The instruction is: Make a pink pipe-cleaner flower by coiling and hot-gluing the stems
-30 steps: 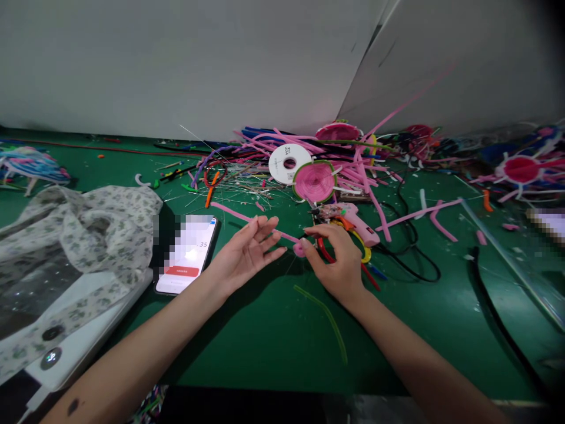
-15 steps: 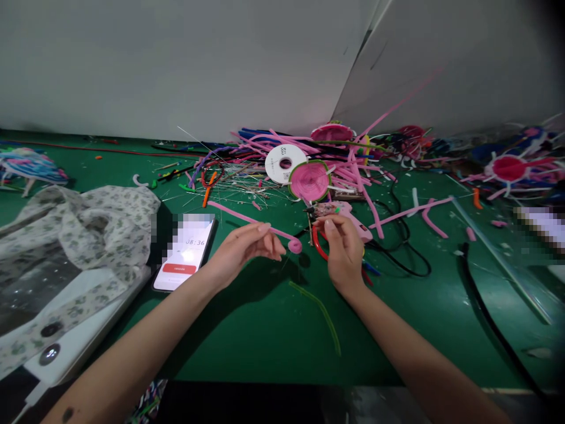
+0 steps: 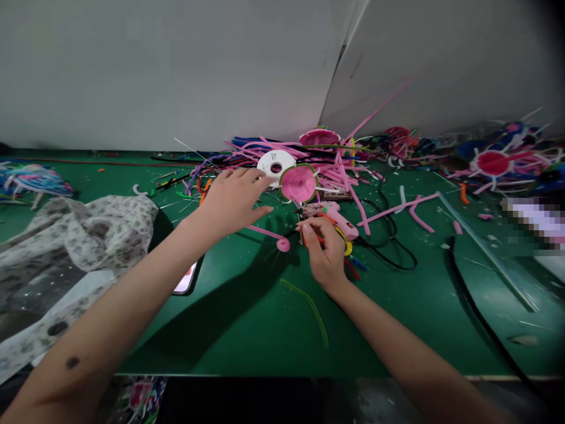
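My left hand (image 3: 238, 197) is stretched out with its fingers apart and nothing visible in it. Its fingertips are by a white spool (image 3: 266, 161) and a pink coiled disc with a green rim (image 3: 299, 183); I cannot tell whether they touch. Below that hand lies a pink fuzzy strip with a rolled end (image 3: 283, 244), partly hidden by the hand. My right hand (image 3: 325, 256) has thumb and forefinger pinched together; what they hold, if anything, is too small to tell. Just behind it lie a pink glue gun (image 3: 346, 224) and a yellow ring-shaped piece (image 3: 348, 248).
A pile of pink and coloured strips (image 3: 348, 176) lies along the wall. A thin green strip (image 3: 312, 301) is on the green table (image 3: 247, 330). At left are a floral cloth (image 3: 119, 227) and a partly covered phone (image 3: 188, 282). A black cable (image 3: 468, 300) runs down the right.
My left hand has moved forward, away from the pink strip and toward the spool, opening as it went. My right hand stays pinched in about the same place. The view has shifted slightly.
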`<state>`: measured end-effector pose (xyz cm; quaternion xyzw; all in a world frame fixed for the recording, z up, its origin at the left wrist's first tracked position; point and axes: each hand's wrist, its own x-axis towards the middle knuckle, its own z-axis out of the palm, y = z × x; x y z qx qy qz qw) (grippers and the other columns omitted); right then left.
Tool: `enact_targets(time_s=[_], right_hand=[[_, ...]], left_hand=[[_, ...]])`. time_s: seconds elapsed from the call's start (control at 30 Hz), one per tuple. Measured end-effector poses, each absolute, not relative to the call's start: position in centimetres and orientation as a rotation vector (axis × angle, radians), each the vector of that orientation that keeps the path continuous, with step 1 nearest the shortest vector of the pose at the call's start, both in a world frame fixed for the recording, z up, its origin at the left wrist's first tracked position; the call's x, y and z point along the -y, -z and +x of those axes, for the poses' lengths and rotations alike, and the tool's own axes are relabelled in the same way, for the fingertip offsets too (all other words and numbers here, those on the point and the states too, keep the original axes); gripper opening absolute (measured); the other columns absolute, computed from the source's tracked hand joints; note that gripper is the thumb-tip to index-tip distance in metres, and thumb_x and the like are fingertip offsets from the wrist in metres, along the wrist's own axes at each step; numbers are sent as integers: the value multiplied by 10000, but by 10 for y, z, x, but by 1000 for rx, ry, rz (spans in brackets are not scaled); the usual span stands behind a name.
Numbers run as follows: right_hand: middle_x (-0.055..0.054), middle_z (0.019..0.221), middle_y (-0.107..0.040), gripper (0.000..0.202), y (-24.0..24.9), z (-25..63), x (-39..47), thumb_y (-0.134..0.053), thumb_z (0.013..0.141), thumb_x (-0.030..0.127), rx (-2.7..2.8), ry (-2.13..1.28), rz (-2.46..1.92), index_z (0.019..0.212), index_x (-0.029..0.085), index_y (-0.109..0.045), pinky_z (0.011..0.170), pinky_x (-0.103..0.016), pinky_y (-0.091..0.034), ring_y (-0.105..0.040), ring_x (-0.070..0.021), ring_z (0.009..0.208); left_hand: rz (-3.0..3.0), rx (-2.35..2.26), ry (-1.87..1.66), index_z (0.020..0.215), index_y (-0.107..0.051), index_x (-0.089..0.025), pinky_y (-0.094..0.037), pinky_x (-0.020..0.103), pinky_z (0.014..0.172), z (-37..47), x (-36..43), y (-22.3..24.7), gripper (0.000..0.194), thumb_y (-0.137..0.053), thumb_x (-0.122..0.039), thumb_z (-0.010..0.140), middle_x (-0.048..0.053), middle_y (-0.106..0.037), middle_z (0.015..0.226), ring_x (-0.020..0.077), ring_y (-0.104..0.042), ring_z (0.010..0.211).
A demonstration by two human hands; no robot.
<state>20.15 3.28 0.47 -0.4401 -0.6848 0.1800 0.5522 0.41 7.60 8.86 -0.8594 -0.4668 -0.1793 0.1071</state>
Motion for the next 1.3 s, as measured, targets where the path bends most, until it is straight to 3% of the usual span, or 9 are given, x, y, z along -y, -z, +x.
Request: enact_targets(time_s=[0.1,0.17,0.23,0.37,0.57,0.7,0.87,1.1,1.3], right_hand=[[-43,900,-662,132,-6,200,-33,-522,889,267,1771,-360,-1048,921,219,-640,832,-384,-453,-597,-198,897],[-36,889,-664,90,-6,197,-34,-592,840,263,1847,-380,-1087,881,227,-665,829,-391,-446,-589,-205,897],[-22,843,-664,34,-6,195,-35,-646,795,255,1854,-436,-1119,794,236,-674,801,-383,-449,-592,-198,853],[-6,804,-663,45,-6,194,-35,-690,753,240,1771,-527,-1124,709,241,-682,794,-371,-445,-602,-180,817],[-7,793,-681,38,-1,197,-41,-734,715,295,1555,-876,-1071,734,262,-730,779,-362,-467,-625,-178,802],[-14,779,-690,98,2,199,-44,-708,737,335,1457,-942,-1084,726,238,-722,706,-330,-465,-617,-171,755],[-4,773,-684,172,-2,201,-44,-669,775,392,1329,-903,-1163,777,221,-686,688,-306,-461,-599,-153,722],[-12,757,-656,265,-3,208,-49,-643,789,468,1181,-789,-1190,800,205,-617,691,-314,-487,-595,-149,693],[-32,732,-624,411,-8,213,-49,-403,935,451,1169,-576,-1139,612,221,-512,786,-349,-505,-617,-163,780]], left_hand=[[-2478,1386,239,798,-718,-180,-374,442,950,4,-95,-77,316,-538,-427,876,81,-694,1014,281,-597,1035],[-2491,1305,269,934,-716,-203,-368,447,969,4,-99,-71,194,-576,-305,848,71,-636,1201,286,-571,1111],[-2494,1255,284,1103,-661,-201,-369,453,978,5,-96,-69,288,-573,-230,830,82,-539,1347,295,-537,1173],[-2563,1257,249,852,-718,-182,-362,460,1000,7,-90,-66,285,-473,-316,907,57,-665,1159,269,-586,1099],[-2556,1262,276,1037,-661,-209,-385,421,965,3,-91,-57,219,-501,-213,888,46,-628,1226,247,-586,1105],[-2654,1322,291,859,-680,-190,-410,380,899,4,-85,-55,368,-375,-363,968,41,-706,970,211,-631,967],[-2713,1367,277,719,-678,-177,-408,375,863,4,-79,-48,487,-332,-397,982,41,-704,902,201,-632,902],[-2707,1372,242,703,-676,-172,-411,357,839,-7,-80,-41,478,-363,-419,968,33,-696,833,170,-622,802],[-2677,1393,266,765,-672,-193,-418,372,862,-16,-82,-41,414,-375,-406,959,26,-700,883,176,-633,856]])
